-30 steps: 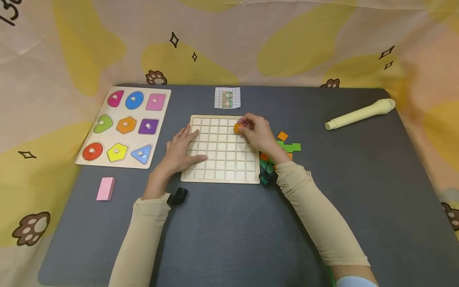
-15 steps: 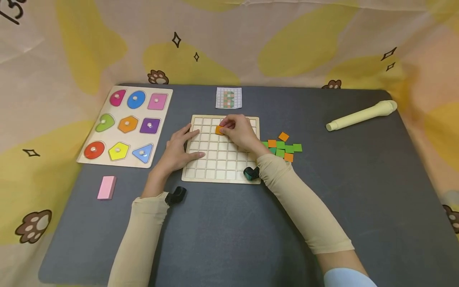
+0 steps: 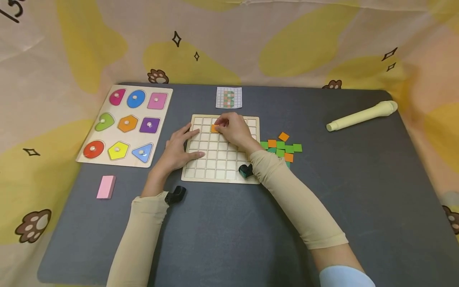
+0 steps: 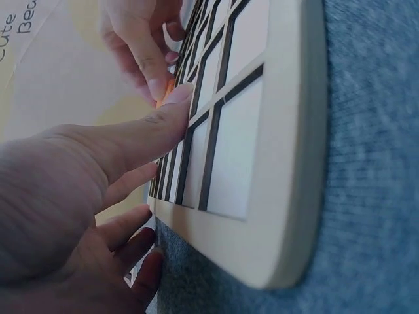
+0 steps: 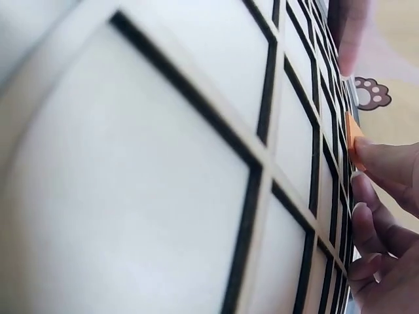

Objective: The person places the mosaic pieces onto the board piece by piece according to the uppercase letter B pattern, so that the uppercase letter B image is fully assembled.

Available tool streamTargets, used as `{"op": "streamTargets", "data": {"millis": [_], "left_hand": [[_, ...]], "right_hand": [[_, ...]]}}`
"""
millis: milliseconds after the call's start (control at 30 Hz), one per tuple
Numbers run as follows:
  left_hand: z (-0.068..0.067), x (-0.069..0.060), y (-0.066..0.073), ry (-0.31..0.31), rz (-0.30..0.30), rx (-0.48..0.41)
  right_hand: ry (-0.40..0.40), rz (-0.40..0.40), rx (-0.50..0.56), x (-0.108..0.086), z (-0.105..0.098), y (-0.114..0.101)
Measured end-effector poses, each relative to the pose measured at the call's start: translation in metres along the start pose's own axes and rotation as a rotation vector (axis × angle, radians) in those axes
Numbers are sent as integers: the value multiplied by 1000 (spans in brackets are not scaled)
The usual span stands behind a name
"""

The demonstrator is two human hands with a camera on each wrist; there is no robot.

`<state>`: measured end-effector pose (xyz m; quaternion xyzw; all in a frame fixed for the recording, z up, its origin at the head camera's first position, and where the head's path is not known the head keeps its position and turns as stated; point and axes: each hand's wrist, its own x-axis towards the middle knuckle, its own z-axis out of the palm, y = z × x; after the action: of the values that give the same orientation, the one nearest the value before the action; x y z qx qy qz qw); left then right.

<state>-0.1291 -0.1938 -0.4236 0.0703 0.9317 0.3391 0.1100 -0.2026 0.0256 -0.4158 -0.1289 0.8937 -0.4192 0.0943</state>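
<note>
In the head view, a wooden grid board point(image 3: 220, 164) lies flat on the dark table. My right hand point(image 3: 235, 130) pinches an orange square tile point(image 3: 214, 128) at a cell in the upper left part of the grid. From the right wrist, the orange tile point(image 5: 353, 136) is seen between thumb and fingers, against the board's surface. My left hand point(image 3: 175, 152) rests on the board's left side with fingers spread and the thumb point(image 4: 147, 137) lying over the frame. The tile's underside is hidden.
Right of the board lie loose green and orange tiles point(image 3: 280, 152). A small pattern card point(image 3: 228, 98) is behind it. At left are a shape puzzle board point(image 3: 138, 111) and a pink block point(image 3: 106, 187). A pale yellow microphone-shaped object point(image 3: 362, 116) lies far right.
My right hand has carried the orange tile leftward across the grid, from the upper right part to the upper left. My left hand has stayed on the board's left side.
</note>
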Motion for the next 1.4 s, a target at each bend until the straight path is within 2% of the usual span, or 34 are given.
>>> {"op": "streamTargets", "data": {"millis": [200, 333, 533, 667, 867, 1133, 1400], "left_hand": [[1, 1, 0, -2, -10, 7], [2, 2, 0, -1, -12, 9], [3, 1, 1, -2, -22, -8], [3, 1, 2, -1, -15, -12], [3, -1, 0, 1, -15, -14], [3, -1, 0, 0, -19, -12], [4, 0, 1, -8, -24, -11]], "right_hand": [[-10, 4, -69, -3, -2, -1], [-46, -8, -96, -7, -11, 2], [-170, -84, -109, -18, -36, 17], [-216, -70, -118, -30, -57, 33], [-187, -50, -96, -47, -87, 55], [-170, 27, -126, -65, -116, 80], [-233, 41, -177, -78, -131, 88]]}}
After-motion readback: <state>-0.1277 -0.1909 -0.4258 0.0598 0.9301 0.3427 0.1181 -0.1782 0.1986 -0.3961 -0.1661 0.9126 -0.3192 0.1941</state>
